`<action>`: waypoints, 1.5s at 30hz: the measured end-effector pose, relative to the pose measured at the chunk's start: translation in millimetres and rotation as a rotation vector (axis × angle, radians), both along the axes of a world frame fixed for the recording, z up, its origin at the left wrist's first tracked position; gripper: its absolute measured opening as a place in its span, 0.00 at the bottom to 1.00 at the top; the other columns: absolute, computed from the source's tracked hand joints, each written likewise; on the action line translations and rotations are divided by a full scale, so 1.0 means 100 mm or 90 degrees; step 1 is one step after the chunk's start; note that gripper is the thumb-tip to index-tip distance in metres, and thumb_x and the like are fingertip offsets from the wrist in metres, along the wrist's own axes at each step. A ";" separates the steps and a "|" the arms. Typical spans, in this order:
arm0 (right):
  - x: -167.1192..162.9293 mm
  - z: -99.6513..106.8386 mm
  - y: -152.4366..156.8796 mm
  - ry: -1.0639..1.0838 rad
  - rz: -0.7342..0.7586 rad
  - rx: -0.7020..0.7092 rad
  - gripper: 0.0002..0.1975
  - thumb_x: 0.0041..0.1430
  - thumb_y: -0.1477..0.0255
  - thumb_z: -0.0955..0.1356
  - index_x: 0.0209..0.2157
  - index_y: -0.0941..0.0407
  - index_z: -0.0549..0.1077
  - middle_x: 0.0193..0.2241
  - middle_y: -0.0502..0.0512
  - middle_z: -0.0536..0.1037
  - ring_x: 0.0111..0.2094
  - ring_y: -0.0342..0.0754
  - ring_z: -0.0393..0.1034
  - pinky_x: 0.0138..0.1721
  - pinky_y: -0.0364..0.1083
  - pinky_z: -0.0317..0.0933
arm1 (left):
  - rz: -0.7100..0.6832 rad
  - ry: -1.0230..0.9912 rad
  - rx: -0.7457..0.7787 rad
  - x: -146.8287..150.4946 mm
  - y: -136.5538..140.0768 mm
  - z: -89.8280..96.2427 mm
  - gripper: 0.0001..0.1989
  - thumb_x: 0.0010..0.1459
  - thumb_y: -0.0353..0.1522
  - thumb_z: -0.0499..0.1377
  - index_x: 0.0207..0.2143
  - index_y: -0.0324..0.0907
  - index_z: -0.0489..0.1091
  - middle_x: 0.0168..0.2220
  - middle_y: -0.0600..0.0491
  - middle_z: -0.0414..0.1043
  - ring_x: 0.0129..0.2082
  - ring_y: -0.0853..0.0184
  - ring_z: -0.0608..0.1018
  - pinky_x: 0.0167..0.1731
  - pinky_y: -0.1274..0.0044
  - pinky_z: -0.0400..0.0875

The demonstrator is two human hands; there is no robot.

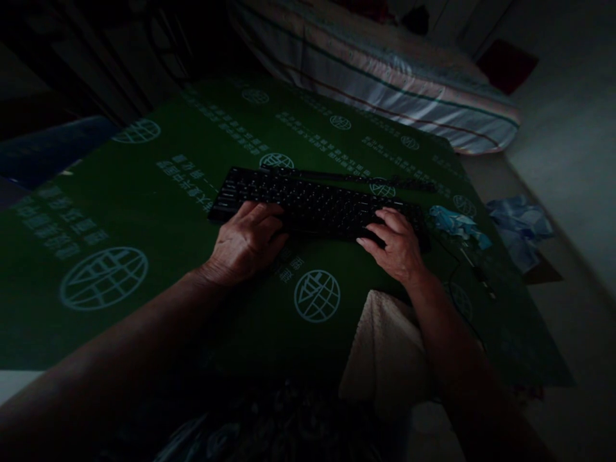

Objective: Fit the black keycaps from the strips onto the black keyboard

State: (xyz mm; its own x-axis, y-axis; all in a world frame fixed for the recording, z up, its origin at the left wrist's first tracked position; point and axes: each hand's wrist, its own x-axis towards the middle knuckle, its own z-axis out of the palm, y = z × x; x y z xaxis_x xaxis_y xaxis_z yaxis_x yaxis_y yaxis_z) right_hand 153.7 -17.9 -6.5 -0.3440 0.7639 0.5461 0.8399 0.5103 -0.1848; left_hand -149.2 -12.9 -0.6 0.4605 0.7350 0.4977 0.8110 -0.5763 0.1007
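A black keyboard (322, 205) lies flat, slightly angled, on the green tabletop. My left hand (248, 240) is at its near left part, fingers bent and close together over the front edge, the fingertips partly hidden. At the right end rests my right hand (394, 244), its fingers apart on the keys and its thumb by the near edge. Just behind the keyboard runs a row of small black pieces (356, 176), too dark to make out. A beige cloth (385, 346) hangs at the table's near edge, under my right forearm.
The green table cover (202, 333) carries white globe prints and lettering. Right of the keyboard lie a crumpled blue wrapper (459, 224), a thin screwdriver-like tool (481, 276) and a dark cable (455, 266). A bed (385, 83) stands behind; blue plastic (520, 228) lies beyond the right edge.
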 end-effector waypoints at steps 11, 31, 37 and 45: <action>-0.07 0.01 -0.02 -0.013 0.005 -0.020 0.13 0.56 0.61 0.68 0.39 0.54 0.76 0.49 0.59 0.70 0.56 0.57 0.60 0.54 0.60 0.59 | -0.015 -0.010 -0.001 0.00 0.00 0.01 0.10 0.59 0.35 0.54 0.32 0.39 0.72 0.46 0.45 0.72 0.42 0.58 0.72 0.41 0.66 0.73; 0.26 0.02 0.13 0.197 -0.214 0.086 0.16 0.58 0.62 0.65 0.44 0.56 0.74 0.41 0.62 0.75 0.46 0.55 0.68 0.50 0.58 0.62 | -0.018 -0.007 0.019 -0.06 0.02 0.01 0.07 0.59 0.33 0.55 0.34 0.40 0.71 0.45 0.46 0.72 0.42 0.59 0.73 0.40 0.68 0.73; 0.39 -0.11 0.18 0.235 -0.360 0.054 0.19 0.55 0.61 0.64 0.42 0.59 0.74 0.38 0.64 0.76 0.39 0.57 0.70 0.44 0.58 0.65 | -0.016 -0.012 0.015 -0.07 0.02 0.04 0.07 0.59 0.34 0.55 0.34 0.41 0.69 0.45 0.46 0.71 0.42 0.59 0.73 0.39 0.68 0.73; 0.32 -0.19 0.21 0.269 -0.375 -0.001 0.18 0.55 0.62 0.64 0.43 0.58 0.74 0.37 0.62 0.75 0.35 0.54 0.70 0.38 0.55 0.67 | -0.026 -0.042 -0.001 -0.12 0.02 0.06 0.05 0.59 0.35 0.55 0.36 0.44 0.68 0.43 0.48 0.71 0.41 0.59 0.74 0.39 0.67 0.73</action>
